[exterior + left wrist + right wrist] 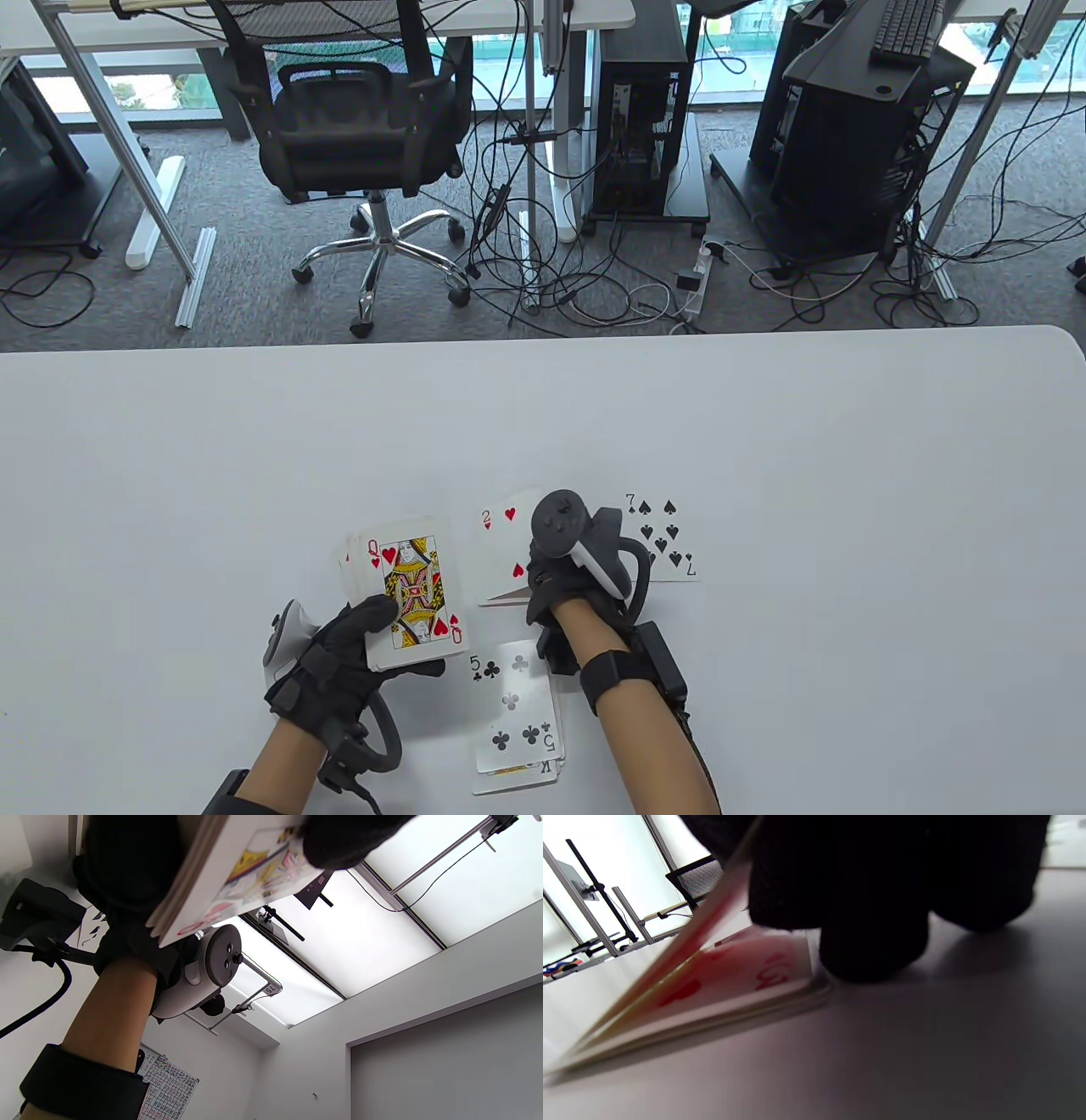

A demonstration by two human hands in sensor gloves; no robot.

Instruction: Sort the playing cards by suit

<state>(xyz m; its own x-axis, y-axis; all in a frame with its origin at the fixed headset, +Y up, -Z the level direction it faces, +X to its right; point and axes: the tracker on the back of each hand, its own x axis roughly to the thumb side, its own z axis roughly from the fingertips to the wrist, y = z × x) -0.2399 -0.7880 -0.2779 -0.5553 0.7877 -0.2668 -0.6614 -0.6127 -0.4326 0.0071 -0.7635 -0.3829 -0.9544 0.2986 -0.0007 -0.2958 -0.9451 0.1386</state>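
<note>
Left hand [339, 671] holds its grip clamped on the deck [407, 598]; right hand [564, 594], knuckles up, pinches the two of hearts [505, 543].

White table [848, 509]: club pile [517, 717], heart pile [502, 543], spade seven [666, 531].

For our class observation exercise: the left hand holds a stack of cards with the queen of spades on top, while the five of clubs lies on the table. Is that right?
Not quite. The top card of the stack gripped by the left hand is the queen of hearts, not spades; the table view shows its red hearts. The five of clubs does lie on the table.
</note>
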